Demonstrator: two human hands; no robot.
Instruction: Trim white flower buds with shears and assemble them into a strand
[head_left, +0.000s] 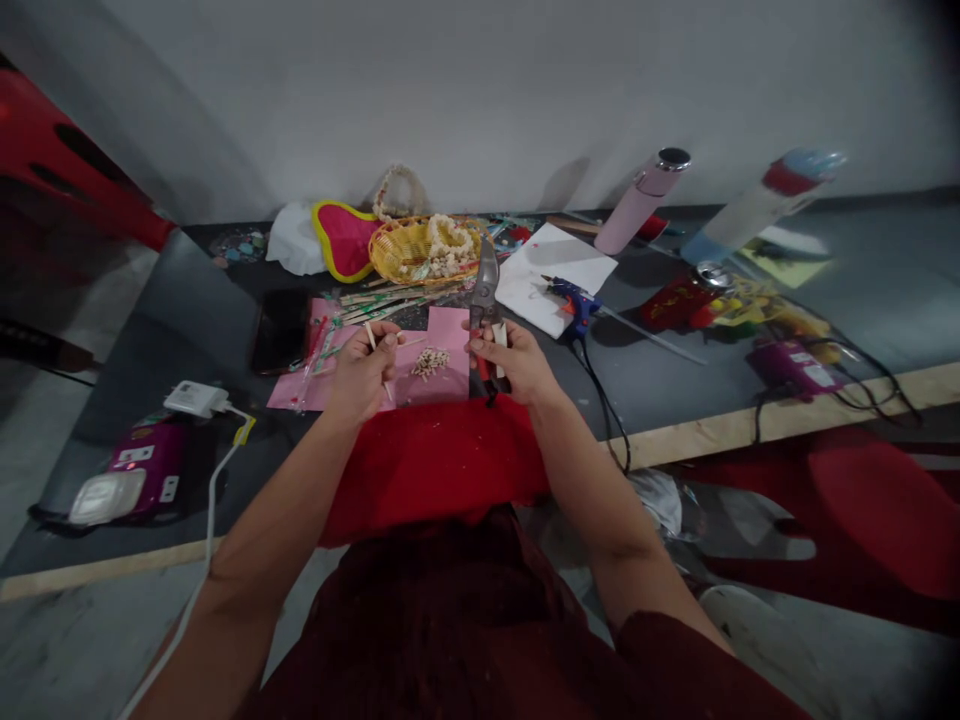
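Observation:
My left hand [366, 368] is closed on thin pale sticks [370, 336] over pink paper. My right hand [514, 360] grips pruning shears [485, 285] with red handles, their dark blades pointing away from me; a pale piece [500, 336] shows by its fingers. Between my hands, a small pile of short cut bits [431, 362] lies on the pink paper [450, 325]. Just beyond, a bundle of longer sticks [397, 302] lies in front of a yellow woven basket [386, 262] that holds beige pieces.
A phone [280, 332] and white charger [196, 398] are at left. White paper [551, 262], a blue glue gun [576, 305], a pink flask [641, 202] and a red can [682, 298] stand or lie at right. A red cloth [442, 460] covers my lap.

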